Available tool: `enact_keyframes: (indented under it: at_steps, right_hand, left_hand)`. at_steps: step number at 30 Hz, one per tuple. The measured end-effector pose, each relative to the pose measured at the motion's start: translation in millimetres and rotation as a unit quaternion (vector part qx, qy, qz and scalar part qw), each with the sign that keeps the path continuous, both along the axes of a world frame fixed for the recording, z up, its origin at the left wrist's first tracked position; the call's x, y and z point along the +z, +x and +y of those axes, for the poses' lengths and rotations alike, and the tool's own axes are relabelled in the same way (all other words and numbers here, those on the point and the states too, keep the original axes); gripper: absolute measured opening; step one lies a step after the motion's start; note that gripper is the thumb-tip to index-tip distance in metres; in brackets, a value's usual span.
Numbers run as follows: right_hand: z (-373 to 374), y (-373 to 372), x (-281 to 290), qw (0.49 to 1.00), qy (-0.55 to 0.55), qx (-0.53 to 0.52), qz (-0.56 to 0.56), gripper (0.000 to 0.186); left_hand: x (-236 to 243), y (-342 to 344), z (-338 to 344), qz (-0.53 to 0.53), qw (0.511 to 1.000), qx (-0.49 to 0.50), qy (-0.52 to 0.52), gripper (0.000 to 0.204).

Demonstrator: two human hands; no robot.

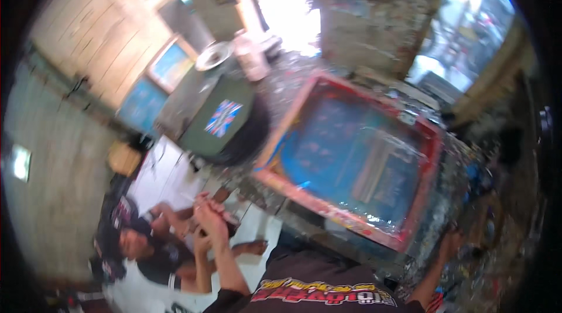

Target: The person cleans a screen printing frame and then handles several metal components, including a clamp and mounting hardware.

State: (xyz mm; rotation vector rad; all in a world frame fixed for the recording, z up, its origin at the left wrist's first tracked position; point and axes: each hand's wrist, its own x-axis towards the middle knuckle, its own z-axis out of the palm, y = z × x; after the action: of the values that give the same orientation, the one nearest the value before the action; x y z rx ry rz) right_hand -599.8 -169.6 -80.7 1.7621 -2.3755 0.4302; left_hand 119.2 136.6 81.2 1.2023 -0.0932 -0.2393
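Paint-spattered table (451, 161) bears red-framed screen (357, 158) (blue mesh); 2 hands (211, 219) apart.

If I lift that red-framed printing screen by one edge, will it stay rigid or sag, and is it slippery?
The red-framed screen probably lifts stiffly as one piece: its frame looks solid on all sides. The blue mesh inside likely flexes and could tear if pressed. The frame looks wet and ink-smeared, so perhaps slippery near the right hand.

Large rectangular screen-printing frame (351, 155): red-painted, chipped wood by the look, blue mesh glossy and wet. Paint-spattered grey work table (451, 207): rough, crusted surface. Round metal bowl (212, 54): dull shine. Black printed cloth shirt (316, 289): matt.
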Motion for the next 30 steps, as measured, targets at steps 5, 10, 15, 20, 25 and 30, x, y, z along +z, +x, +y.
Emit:
enact_keyframes:
  at_steps: [5, 10, 15, 20, 25, 30]
  right_hand:
    - [27, 88, 115, 0.990, -0.038, -0.088, 0.099, 0.039]
    - [109, 271, 205, 0.778, 0.128, 0.430, -0.440, 0.036]
    - [169, 302, 204, 0.729, 0.068, 0.252, -0.633, 0.041]
    - [178, 284, 201, 0.827, -0.068, 0.203, -0.520, 0.032]
    - [166, 182, 169, 0.965, -0.133, -0.009, -0.225, 0.028]
    - [182, 83, 141, 0.987, 0.022, -0.156, -0.040, 0.024]
  left_hand:
    - [99, -99, -113, 0.088, 0.911, -0.397, 0.074, 0.029]
    - [71, -225, -180, 0.228, 0.768, -0.594, -0.075, 0.030]
    - [61, -298, -190, -0.208, 0.733, -0.647, 0.021, 0.015]
    - [41, -306, -174, -0.277, 0.612, -0.738, 0.055, 0.034]
    - [47, -246, -215, -0.354, 0.658, -0.648, 0.148, 0.056]
    - [28, -148, -181, -0.650, 0.521, -0.477, 0.278, 0.070]
